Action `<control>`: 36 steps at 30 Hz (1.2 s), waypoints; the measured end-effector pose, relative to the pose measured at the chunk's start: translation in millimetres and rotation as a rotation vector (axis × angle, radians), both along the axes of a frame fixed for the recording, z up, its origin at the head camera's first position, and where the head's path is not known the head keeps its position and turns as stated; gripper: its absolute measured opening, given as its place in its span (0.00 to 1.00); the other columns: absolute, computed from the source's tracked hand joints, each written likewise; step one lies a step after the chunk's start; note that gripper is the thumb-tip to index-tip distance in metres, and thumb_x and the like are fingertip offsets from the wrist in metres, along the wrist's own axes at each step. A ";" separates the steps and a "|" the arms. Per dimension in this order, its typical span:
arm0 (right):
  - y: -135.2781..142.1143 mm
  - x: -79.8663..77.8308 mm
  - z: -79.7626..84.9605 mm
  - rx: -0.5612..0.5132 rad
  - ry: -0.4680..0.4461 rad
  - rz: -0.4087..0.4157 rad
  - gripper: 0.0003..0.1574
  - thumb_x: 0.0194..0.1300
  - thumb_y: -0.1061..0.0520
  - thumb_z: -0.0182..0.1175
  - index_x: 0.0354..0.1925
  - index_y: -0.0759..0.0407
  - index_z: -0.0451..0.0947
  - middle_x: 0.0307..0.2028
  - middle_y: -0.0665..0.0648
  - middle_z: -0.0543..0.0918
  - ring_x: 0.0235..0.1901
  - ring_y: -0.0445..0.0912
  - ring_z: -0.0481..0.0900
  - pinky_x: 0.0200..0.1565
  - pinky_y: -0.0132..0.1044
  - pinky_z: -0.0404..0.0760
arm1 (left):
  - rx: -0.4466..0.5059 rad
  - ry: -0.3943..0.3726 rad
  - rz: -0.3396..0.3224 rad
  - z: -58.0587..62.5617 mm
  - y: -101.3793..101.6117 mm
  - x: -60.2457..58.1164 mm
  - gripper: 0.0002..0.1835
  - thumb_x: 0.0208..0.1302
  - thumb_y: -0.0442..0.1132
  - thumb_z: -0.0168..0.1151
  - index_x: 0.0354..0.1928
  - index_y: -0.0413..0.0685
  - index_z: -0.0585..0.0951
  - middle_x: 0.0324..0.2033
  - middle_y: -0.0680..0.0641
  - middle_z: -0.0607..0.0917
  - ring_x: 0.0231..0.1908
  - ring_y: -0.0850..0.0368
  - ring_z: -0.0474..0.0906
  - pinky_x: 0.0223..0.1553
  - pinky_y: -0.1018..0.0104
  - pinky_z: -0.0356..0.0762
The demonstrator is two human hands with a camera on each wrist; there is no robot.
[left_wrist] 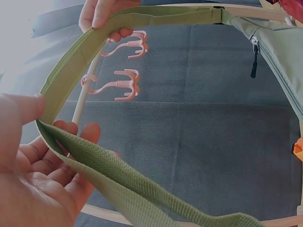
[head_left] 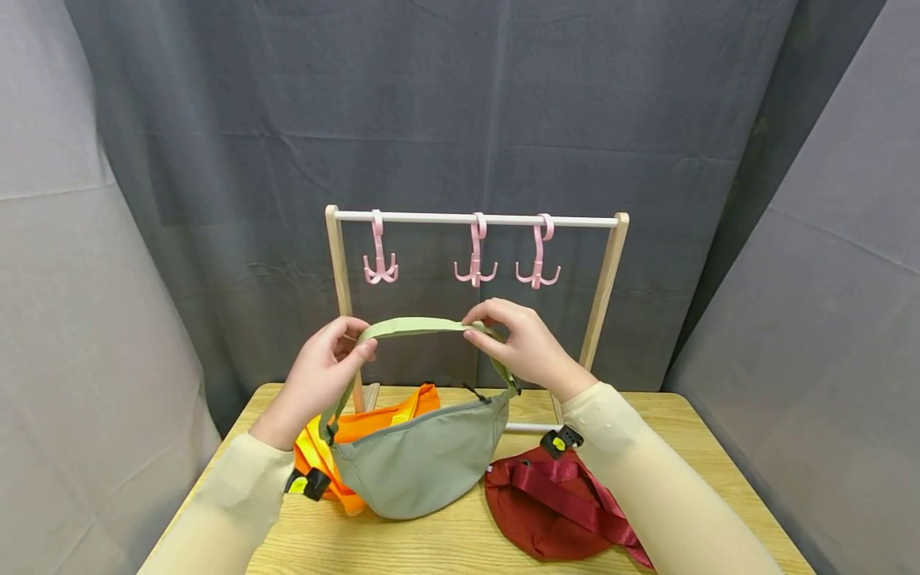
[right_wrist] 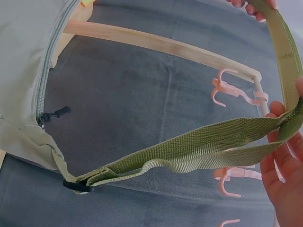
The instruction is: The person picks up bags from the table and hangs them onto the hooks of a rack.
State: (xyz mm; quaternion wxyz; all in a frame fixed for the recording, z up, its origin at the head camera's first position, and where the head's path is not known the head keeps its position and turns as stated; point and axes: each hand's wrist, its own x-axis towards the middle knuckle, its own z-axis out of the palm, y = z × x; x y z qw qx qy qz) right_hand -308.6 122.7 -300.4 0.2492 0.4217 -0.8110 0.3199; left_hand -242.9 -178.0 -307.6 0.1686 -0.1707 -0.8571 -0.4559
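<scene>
A grey-green waist bag [head_left: 424, 463] hangs by its light green strap [head_left: 417, 325], which is stretched between both hands. My left hand [head_left: 327, 367] pinches the strap's left bend between thumb and fingers. At the strap's right bend my right hand [head_left: 521, 339] pinches it in the same way. The bag's zipper runs along its top edge, with a black pull [left_wrist: 254, 61] showing in the left wrist view. A black buckle [right_wrist: 78, 185] joins strap and bag in the right wrist view.
Behind the hands stands a wooden-sided rack [head_left: 604, 295] whose white bar [head_left: 431, 217] carries pink hooks: left [head_left: 379, 255], middle [head_left: 475, 255] and right [head_left: 537, 255]. An orange and yellow bag [head_left: 420, 403] lies behind the grey-green one. A dark red bag [head_left: 539, 511] rests on the wooden table [head_left: 402, 547].
</scene>
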 end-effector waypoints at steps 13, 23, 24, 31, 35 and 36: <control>-6.4 -4.1 5.2 0.030 0.004 -0.004 0.08 0.65 0.50 0.63 0.43 0.48 0.80 0.39 0.42 0.81 0.38 0.38 0.75 0.46 0.35 0.78 | 0.046 -0.063 0.024 5.9 -2.5 -4.5 0.17 0.68 0.46 0.59 0.53 0.45 0.75 0.38 0.43 0.82 0.37 0.55 0.82 0.40 0.68 0.78; -11.2 -7.4 8.0 0.045 0.013 0.010 0.06 0.66 0.50 0.62 0.42 0.46 0.79 0.39 0.43 0.80 0.39 0.37 0.75 0.47 0.41 0.79 | 0.110 -0.071 0.026 6.8 -6.9 -12.6 0.18 0.67 0.46 0.61 0.52 0.43 0.76 0.39 0.42 0.79 0.35 0.53 0.79 0.38 0.72 0.78; -11.6 -8.0 8.3 0.045 0.013 0.011 0.07 0.66 0.50 0.61 0.42 0.46 0.79 0.39 0.43 0.80 0.39 0.37 0.75 0.47 0.41 0.79 | 0.120 -0.068 0.025 7.2 -7.2 -13.2 0.18 0.67 0.46 0.61 0.52 0.43 0.76 0.38 0.42 0.79 0.34 0.53 0.79 0.38 0.73 0.79; -15.1 -11.6 10.9 0.048 0.011 -0.001 0.08 0.67 0.48 0.60 0.43 0.45 0.78 0.39 0.42 0.80 0.39 0.37 0.75 0.46 0.36 0.78 | 0.161 -0.043 0.033 10.6 -7.6 -15.5 0.17 0.66 0.44 0.62 0.51 0.41 0.76 0.37 0.43 0.78 0.34 0.53 0.79 0.38 0.74 0.79; -17.2 -13.7 11.9 0.042 0.007 -0.002 0.08 0.67 0.49 0.61 0.44 0.46 0.79 0.39 0.42 0.80 0.38 0.37 0.75 0.47 0.34 0.77 | 0.165 -0.035 0.043 11.9 -7.7 -16.2 0.17 0.66 0.44 0.61 0.51 0.41 0.76 0.37 0.43 0.77 0.36 0.46 0.78 0.37 0.75 0.78; -17.8 -14.0 12.1 0.040 0.005 -0.004 0.08 0.67 0.49 0.61 0.44 0.46 0.79 0.39 0.42 0.80 0.38 0.37 0.75 0.47 0.34 0.77 | 0.165 -0.036 0.045 12.2 -7.8 -16.2 0.17 0.67 0.45 0.61 0.51 0.42 0.76 0.37 0.43 0.77 0.36 0.45 0.78 0.38 0.75 0.78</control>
